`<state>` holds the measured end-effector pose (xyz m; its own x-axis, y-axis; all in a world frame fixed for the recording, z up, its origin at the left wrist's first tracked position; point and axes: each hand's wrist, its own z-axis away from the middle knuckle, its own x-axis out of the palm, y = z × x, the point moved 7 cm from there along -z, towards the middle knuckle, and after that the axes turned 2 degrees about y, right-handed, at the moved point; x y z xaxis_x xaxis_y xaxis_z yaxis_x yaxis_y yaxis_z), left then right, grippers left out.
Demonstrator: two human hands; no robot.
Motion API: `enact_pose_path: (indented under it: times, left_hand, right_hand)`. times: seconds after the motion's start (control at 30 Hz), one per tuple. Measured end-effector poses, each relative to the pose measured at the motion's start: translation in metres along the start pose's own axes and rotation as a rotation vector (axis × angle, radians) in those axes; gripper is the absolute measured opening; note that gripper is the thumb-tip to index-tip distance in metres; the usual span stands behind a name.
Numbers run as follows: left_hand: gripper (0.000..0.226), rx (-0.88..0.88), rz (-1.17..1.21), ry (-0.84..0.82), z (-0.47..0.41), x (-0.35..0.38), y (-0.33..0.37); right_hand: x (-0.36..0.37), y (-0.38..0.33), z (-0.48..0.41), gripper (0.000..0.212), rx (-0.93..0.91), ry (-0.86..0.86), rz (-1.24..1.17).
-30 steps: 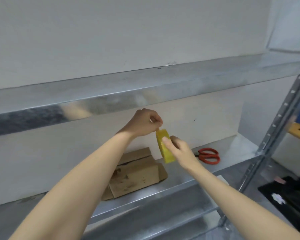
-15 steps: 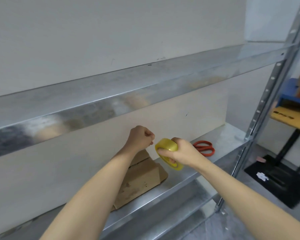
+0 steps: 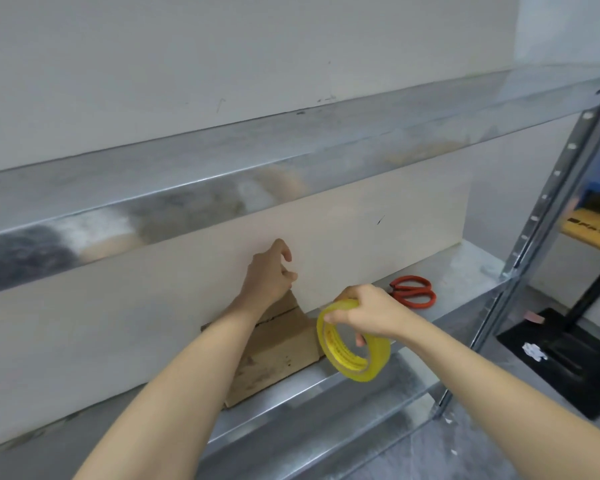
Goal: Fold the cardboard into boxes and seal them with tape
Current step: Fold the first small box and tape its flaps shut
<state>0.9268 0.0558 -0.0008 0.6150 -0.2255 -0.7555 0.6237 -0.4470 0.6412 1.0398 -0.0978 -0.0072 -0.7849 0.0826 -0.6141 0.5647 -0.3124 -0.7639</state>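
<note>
The tape roll [image 3: 354, 344], judged light and stiff, was gripped at its rim by the right hand [image 3: 368, 315]. The left hand [image 3: 269, 275] was curled above the box [image 3: 278, 351]; pinched tape could not be confirmed.

Galvanised metal shelving [image 3: 291, 157] against white wall [image 3: 222, 46], grey floor [image 3: 471, 455]

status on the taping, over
Right hand grips tape roll; left hand raised, grip unclear. Cardboard box on shelf below hands. Scissors off right, nothing blocking.

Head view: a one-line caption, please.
Right hand grips a yellow tape roll near a cardboard box on a metal shelf; left hand hovers over the box.
</note>
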Motion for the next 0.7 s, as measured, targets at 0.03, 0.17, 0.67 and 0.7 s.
enact_pose_path:
  times: [0.03,0.17,0.67,0.7]
  left_hand:
    - [0.025,0.01,-0.006,0.013,0.0,0.0,0.0]
    - [0.024,0.045,-0.074,0.035,0.002,0.004,0.0]
    - [0.016,0.054,-0.261,-0.078,0.008,0.022,-0.011]
    - [0.017,0.052,-0.263,-0.077,0.008,0.023,-0.011]
  right_hand:
    - [-0.001,0.001,0.0,0.026,0.016,0.008,-0.013]
    - [0.004,0.004,-0.002,0.034,0.042,-0.029,0.003]
    - [0.028,0.019,0.002,0.05,0.07,-0.086,-0.195]
    - [0.029,0.02,0.002,0.05,0.074,-0.09,-0.195]
